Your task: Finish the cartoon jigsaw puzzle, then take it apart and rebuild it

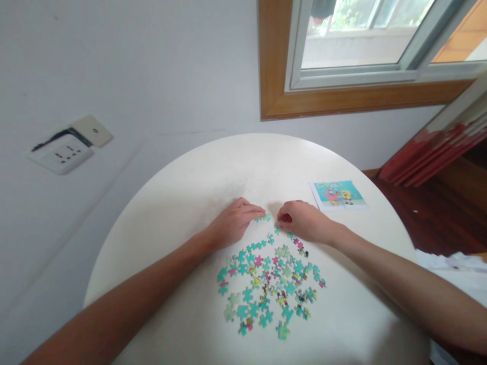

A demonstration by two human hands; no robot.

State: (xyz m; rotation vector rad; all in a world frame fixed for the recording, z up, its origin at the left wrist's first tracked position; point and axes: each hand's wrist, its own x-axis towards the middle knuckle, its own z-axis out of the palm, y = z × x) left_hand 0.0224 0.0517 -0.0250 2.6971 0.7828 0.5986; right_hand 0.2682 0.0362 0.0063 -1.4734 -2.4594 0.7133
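Note:
My left hand (pixel 238 219) rests on the table with its fingers stretched out. Its fingertips touch a short strip of joined teal puzzle pieces (pixel 263 217). Just right of that strip, my right hand (pixel 302 219) is curled into a pinch on a small teal puzzle piece (pixel 277 230), partly hidden by the fingertips. Below both hands spreads a loose heap of jigsaw pieces (pixel 290 288), mostly teal with pink, yellow and pale green ones. A teal row of pieces (pixel 256 246) lies between the hands and the heap.
A picture card (pixel 338 195) with cartoon figures lies on the right of the round white table (pixel 160 213). The table's far edge meets a white wall with a socket (pixel 63 153) and a window (pixel 357 35). A red and white curtain (pixel 437 147) hangs at right.

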